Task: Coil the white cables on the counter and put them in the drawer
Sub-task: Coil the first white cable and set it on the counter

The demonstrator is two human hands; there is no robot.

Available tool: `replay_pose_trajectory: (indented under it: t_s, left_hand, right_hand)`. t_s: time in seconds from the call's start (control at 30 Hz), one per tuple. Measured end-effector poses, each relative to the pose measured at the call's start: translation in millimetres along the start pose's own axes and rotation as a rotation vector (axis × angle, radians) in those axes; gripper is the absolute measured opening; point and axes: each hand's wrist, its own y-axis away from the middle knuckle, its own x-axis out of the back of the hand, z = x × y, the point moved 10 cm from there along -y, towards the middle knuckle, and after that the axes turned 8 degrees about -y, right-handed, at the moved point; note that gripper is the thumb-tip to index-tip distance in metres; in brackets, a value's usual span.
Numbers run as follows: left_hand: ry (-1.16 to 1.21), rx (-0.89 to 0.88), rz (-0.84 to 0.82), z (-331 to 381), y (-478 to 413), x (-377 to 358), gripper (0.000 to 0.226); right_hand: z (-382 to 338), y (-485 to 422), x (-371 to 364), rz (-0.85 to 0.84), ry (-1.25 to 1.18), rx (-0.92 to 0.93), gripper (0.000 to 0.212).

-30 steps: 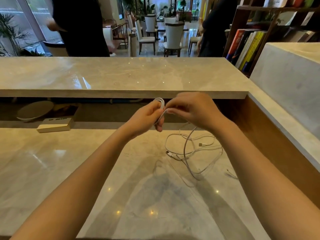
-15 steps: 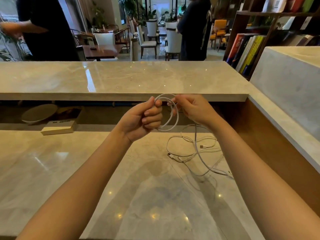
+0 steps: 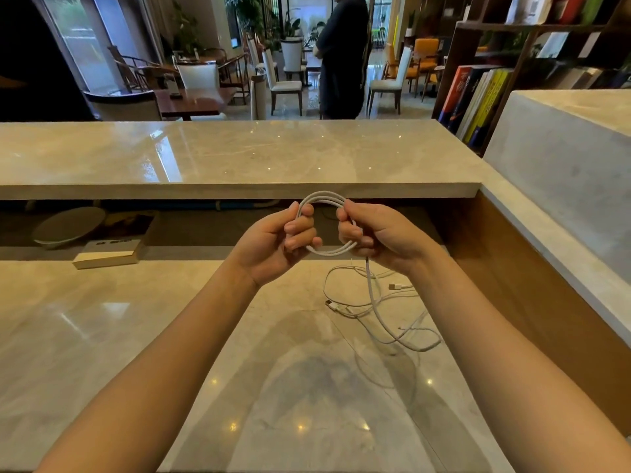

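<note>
Left hand [image 3: 278, 245] and right hand [image 3: 377, 238] both grip white cable coil [image 3: 326, 225], few loops done. Tail trails to loose cables [image 3: 375, 305] on counter [image 3: 136, 336], 5 o'clock of coil. Drawer unseen; stowing remains.

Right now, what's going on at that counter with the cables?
A person is winding a white cable into a coil, held up between the left hand and the right hand. The cable's loose tail hangs from the right hand down to the marble counter, where more white cable lies in a loose tangle. The coil is unfinished, and no drawer is in view.
</note>
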Motion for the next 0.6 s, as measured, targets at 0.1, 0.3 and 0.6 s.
replay_pose_trajectory:
  t_s: [0.1,0.3,0.6]
  left_hand:
    - [0.047,-0.002,-0.015,-4.5,-1.0,-3.0,0.029]
    - [0.2,-0.067,-0.089,13.5,-0.7,-10.4,0.025]
    - [0.229,-0.308,0.157,70.9,7.9,22.9,0.035]
  right_hand:
    - [-1.9,-1.5,8.4,0.081,0.24,0.004,0.031]
    - [-20.6,5.0,18.0,0.128,0.342,0.126,0.027]
    - [-20.0,29.7,73.1,0.432,1.104,0.23,0.024]
